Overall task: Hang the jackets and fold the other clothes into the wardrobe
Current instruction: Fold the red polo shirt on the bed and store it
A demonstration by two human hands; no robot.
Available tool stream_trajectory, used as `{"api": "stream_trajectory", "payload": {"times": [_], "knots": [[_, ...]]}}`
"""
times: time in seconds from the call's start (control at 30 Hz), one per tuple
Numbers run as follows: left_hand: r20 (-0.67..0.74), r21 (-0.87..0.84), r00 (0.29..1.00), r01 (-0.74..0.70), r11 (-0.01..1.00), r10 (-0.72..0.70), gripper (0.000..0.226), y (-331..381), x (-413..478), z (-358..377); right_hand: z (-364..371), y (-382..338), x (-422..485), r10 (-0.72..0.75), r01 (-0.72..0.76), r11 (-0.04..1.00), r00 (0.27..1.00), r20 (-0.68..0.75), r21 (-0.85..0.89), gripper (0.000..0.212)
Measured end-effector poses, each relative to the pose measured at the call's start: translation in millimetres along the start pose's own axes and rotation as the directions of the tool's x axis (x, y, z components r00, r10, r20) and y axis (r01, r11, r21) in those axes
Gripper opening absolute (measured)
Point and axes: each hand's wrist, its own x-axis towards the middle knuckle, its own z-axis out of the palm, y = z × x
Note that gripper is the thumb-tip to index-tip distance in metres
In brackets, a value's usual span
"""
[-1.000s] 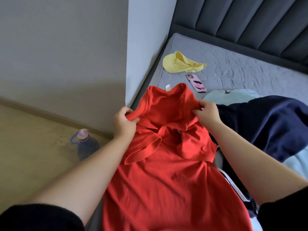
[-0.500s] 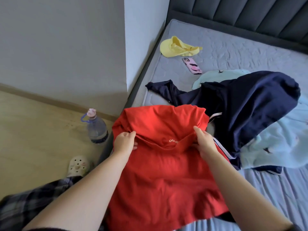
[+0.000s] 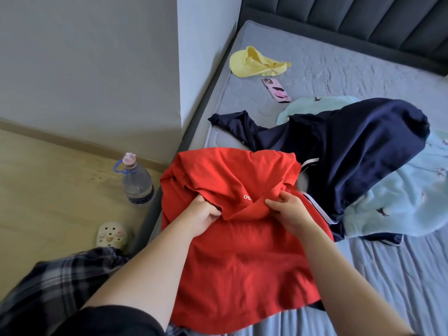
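At the bed's (image 3: 363, 282) near left edge, our left hand (image 3: 202, 214) and right hand (image 3: 289, 209) pinch the folded-over top of the red cotton T-shirt (image 3: 242, 258) with curled fingers; we should keep that edge level and smooth wrinkles before folding again.
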Motion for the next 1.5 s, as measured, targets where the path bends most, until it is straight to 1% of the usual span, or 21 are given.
{"api": "stream_trajectory", "payload": {"times": [0.13, 0.27, 0.33, 0.4, 0.5, 0.57, 0.6, 0.73, 0.83, 0.93, 1.0, 1.03, 1.07, 1.17, 1.23, 1.3, 1.37, 1.4, 1.43, 1.47, 1.5], "knots": [[0.055, -0.160, 0.998, 0.016, 0.987, -0.007, 0.077, -2, 4, -3, -1, -1, 3, 0.066, -0.058, 0.992, 0.995, -0.070, 0.109, 0.010], [0.117, -0.174, 0.993, -0.013, 0.985, 0.034, 0.042, -6, 6, 1, 4, 1, 3, 0.052, -0.049, 0.999, 0.985, -0.162, 0.022, 0.003], [0.108, -0.227, 0.993, -0.012, 0.974, 0.037, 0.036, -6, 7, 3, 9, 4, 4, 0.029, -0.039, 0.998, 0.976, -0.214, -0.041, 0.009], [-0.015, -0.252, 0.999, -0.046, 0.967, 0.043, 0.032, -5, 6, 3, 13, 7, 4, -0.085, 0.034, 0.986, 0.946, -0.312, -0.164, 0.015], [-0.310, -0.119, 0.946, -0.134, 0.984, 0.092, 0.019, -4, 7, -2, 13, 8, 5, -0.425, 0.190, 0.862, 0.777, -0.465, -0.471, 0.036], [-0.416, -0.077, 0.904, -0.147, 0.986, 0.102, 0.015, -6, 7, -5, 13, 10, 5, -0.481, 0.172, 0.835, 0.688, -0.543, -0.523, 0.043], [-0.445, -0.065, 0.891, -0.126, 0.990, 0.084, 0.015, -8, 7, -5, 12, 12, 7, -0.454, 0.127, 0.846, 0.680, -0.575, -0.517, 0.044], [-0.447, 0.134, 0.894, 0.051, 0.990, 0.014, 0.020, -18, 4, -8, 5, 25, 16, -0.270, -0.080, 0.846, 0.789, -0.552, -0.528, 0.043], [-0.468, 0.250, 0.873, -0.018, 0.968, 0.137, 0.027, -11, 5, -13, -3, 23, 18, -0.235, -0.011, 0.880, 0.859, -0.455, -0.476, 0.045], [-0.474, 0.392, 0.828, -0.107, 0.914, 0.300, 0.043, 0, 6, -20, -9, 19, 15, -0.075, 0.028, 0.989, 0.939, -0.335, -0.143, 0.033], [-0.445, 0.277, 0.865, -0.113, 0.954, 0.232, 0.038, 3, 4, -23, -16, 15, 16, 0.010, 0.004, 0.997, 0.984, -0.175, 0.082, 0.012], [-0.424, 0.186, 0.889, -0.104, 0.977, 0.175, 0.029, 4, 4, -24, -18, 14, 17, -0.001, 0.016, 0.994, 0.991, -0.137, 0.110, 0.011], [-0.406, 0.113, 0.904, -0.093, 0.989, 0.132, 0.021, 6, 3, -24, -20, 13, 18, -0.039, 0.053, 0.995, 0.987, -0.154, 0.084, 0.013], [-0.468, 0.039, 0.877, -0.104, 0.994, 0.110, 0.011, 6, 3, -27, -19, 14, 24, -0.172, 0.124, 0.982, 0.896, -0.410, -0.140, 0.017], [-0.523, 0.144, 0.838, -0.089, 0.985, 0.153, 0.009, 5, -1, -29, -17, 14, 29, -0.218, 0.061, 0.947, 0.843, -0.491, -0.316, 0.024], [-0.567, 0.414, 0.759, -0.072, 0.908, 0.319, 0.016, 3, -5, -31, -13, 13, 30, -0.298, -0.002, 0.849, 0.824, -0.482, -0.528, 0.023], [-0.529, 0.697, 0.588, -0.109, 0.708, 0.612, 0.024, 8, -10, -32, -5, 9, 21, -0.410, 0.042, 0.804, 0.762, -0.501, -0.593, 0.019], [-0.414, 0.820, 0.487, -0.167, 0.547, 0.769, 0.025, 13, -13, -31, -2, 9, 16, -0.536, 0.132, 0.747, 0.700, -0.472, -0.652, 0.027], [-0.223, 0.911, 0.397, -0.240, 0.336, 0.890, 0.025, 19, -14, -27, -1, 8, 10, -0.684, 0.227, 0.621, 0.624, -0.378, -0.750, 0.030], [-0.001, 0.949, 0.338, -0.297, 0.108, 0.941, 0.024, 24, -14, -21, 0, 7, 7, -0.792, 0.294, 0.459, 0.563, -0.236, -0.839, 0.029], [0.201, 0.936, 0.337, -0.342, -0.079, 0.920, 0.022, 27, -13, -14, 1, 7, 5, -0.835, 0.344, 0.314, 0.544, -0.085, -0.885, 0.024]]}}
